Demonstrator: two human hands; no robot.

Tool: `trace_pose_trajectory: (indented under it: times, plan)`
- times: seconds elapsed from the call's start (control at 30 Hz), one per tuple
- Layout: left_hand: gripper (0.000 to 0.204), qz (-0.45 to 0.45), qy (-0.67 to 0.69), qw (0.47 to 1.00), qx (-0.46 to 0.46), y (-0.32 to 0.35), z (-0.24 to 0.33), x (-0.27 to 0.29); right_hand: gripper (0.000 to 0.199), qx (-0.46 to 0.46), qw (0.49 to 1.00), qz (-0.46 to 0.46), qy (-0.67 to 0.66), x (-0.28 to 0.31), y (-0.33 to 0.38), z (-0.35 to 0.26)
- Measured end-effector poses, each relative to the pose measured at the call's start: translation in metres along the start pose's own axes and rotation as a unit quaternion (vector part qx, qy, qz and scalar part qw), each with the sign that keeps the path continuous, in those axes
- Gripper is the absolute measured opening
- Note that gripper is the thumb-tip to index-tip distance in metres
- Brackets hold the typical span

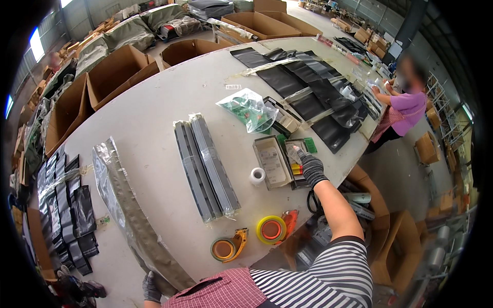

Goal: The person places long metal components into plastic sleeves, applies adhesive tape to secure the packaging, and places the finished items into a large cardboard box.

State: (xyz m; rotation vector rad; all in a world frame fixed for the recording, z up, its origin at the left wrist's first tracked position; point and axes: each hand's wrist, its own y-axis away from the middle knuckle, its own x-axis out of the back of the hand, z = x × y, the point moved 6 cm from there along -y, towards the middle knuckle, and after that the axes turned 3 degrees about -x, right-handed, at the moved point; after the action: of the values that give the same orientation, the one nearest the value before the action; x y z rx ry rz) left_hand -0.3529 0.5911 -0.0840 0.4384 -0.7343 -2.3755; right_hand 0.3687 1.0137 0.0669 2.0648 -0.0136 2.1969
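My right hand [312, 168], in a grey striped glove with bare fingertips, reaches into a small open box [299, 180]. Its fingertips press together over pale labels there; what they pinch is too small to make out. Beside it is another open box [272, 161] with white labels. My left hand [151, 287], gloved too, lies at the near end of a long package [126, 205] wrapped in grey-brown film and clear tape. Its fingers are partly hidden along the package's edge. Two long grey taped bundles [205, 167] lie side by side between the hands.
Two tape dispensers, one orange [238, 245] and one red [290, 223], lie near the front edge. A white roll [257, 176], a bag of green pieces [249, 110] and black packages [308, 87] are further off. Cardboard boxes [115, 77] line the far edge. A co-worker [405, 105] stands right.
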Motion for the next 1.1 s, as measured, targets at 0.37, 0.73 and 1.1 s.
trace_pose_trajectory:
  times: [0.37,0.73,1.1]
  plan:
    - [0.056,-0.004,-0.021,1.0,-0.021,0.002,0.004,-0.006,0.017,0.154,0.982,0.013,0.106,-0.05,-0.009,0.001]
    - [0.053,-0.006,-0.018,1.0,-0.023,0.0,0.003,-0.001,0.013,0.151,0.978,0.134,0.054,-0.047,-0.011,0.004]
    - [0.047,-0.079,-0.011,0.997,-0.005,-0.011,-0.002,0.0,0.025,0.011,0.964,0.254,-0.073,0.03,0.034,0.017]
